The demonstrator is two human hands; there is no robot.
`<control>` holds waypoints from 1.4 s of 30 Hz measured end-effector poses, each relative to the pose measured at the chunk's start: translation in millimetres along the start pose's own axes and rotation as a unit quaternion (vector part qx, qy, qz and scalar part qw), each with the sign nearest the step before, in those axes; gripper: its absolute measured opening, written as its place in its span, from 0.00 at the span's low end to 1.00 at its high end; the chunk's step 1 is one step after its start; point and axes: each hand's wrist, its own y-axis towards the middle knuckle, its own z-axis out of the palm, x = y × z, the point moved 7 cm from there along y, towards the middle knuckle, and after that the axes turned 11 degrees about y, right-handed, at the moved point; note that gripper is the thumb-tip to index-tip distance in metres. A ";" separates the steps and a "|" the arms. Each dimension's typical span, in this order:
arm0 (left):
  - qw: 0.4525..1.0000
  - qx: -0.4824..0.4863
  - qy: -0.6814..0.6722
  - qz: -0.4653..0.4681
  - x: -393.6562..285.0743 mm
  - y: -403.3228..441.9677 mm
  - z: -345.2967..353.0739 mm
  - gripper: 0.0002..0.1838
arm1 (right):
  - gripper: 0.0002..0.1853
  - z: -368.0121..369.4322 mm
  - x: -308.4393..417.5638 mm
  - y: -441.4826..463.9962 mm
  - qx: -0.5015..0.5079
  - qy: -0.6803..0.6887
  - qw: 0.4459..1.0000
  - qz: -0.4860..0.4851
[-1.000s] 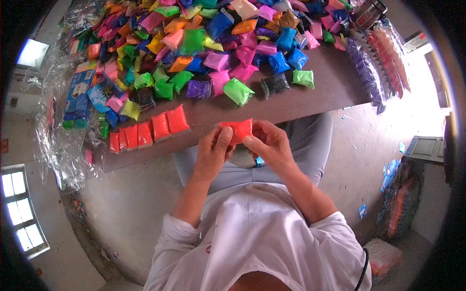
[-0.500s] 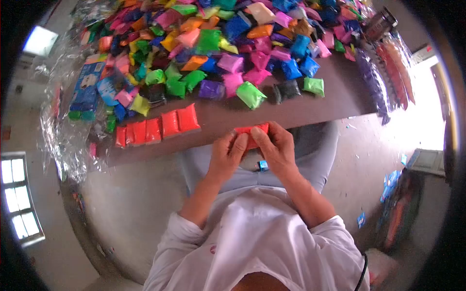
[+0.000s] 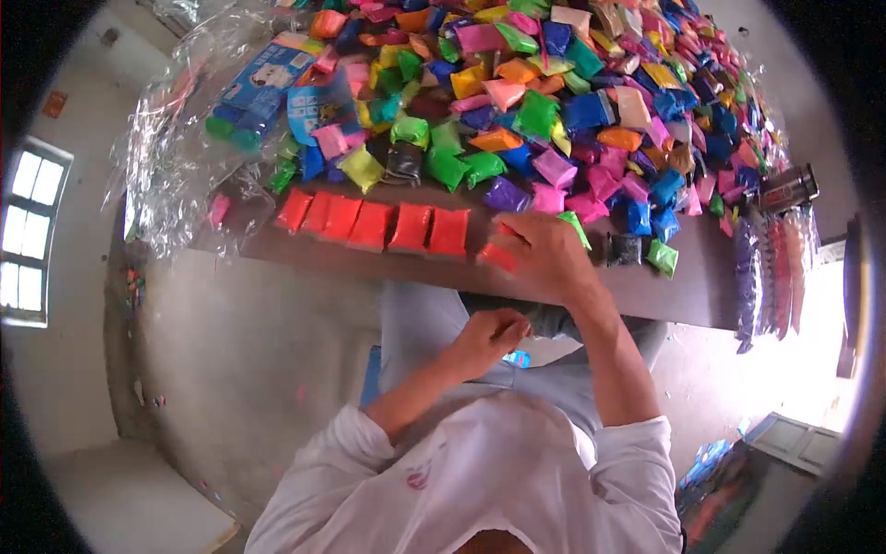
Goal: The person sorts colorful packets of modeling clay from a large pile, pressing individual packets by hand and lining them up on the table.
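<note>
Several red packets (image 3: 372, 224) lie in a slanting row along the near edge of the dark table. Just right of that row, my right hand (image 3: 546, 251) has its fingers on another red packet (image 3: 499, 258) at the tabletop and partly covers it. My left hand (image 3: 494, 340) is in front of the table edge, above my lap, with its fingers curled together; whether anything small is between them is hidden. A green packet (image 3: 574, 226) shows partly behind my right hand.
A big heap of coloured packets (image 3: 554, 120) covers the back of the table (image 3: 683, 294). Clear plastic wrap (image 3: 175, 166) and a blue printed pack (image 3: 268, 78) are at the left. A jar (image 3: 789, 189) and long packet strips (image 3: 775, 268) stand at the right.
My right hand has moved up to the table with the red packet, beside the row. My left hand has let go of it and stays lower. The view has shifted, moving the table rightward.
</note>
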 end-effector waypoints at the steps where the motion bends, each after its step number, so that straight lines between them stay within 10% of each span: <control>1: 1.000 -0.003 -0.003 0.002 -0.2 -2.3 -1.4 0.13 | 0.14 -0.2 1.8 6.2 -0.056 0.018 0.998 -0.005; 8: 0.991 -0.113 -0.066 -0.012 4.8 -7.1 -40.1 0.13 | 0.14 -9.8 11.8 -7.8 -0.227 -0.018 0.973 0.035; 14: 0.980 -0.198 -0.022 -0.004 -9.1 -1.5 -48.6 0.12 | 0.13 30.6 13.0 -8.0 -0.118 -0.167 0.972 -0.118; 23: 0.981 -0.195 -0.007 -0.004 -26.8 1.4 -47.6 0.13 | 0.11 14.5 18.8 -14.7 -0.142 -0.027 0.969 -0.198; 34: 0.991 -0.136 -0.005 0.006 -55.5 28.3 -14.4 0.13 | 0.12 -129.9 -79.5 -145.6 -0.562 0.108 0.811 0.124; 42: 0.983 -0.129 0.099 0.084 -57.9 58.9 14.4 0.13 | 0.24 -211.3 -202.0 -195.7 -0.572 0.371 0.699 0.215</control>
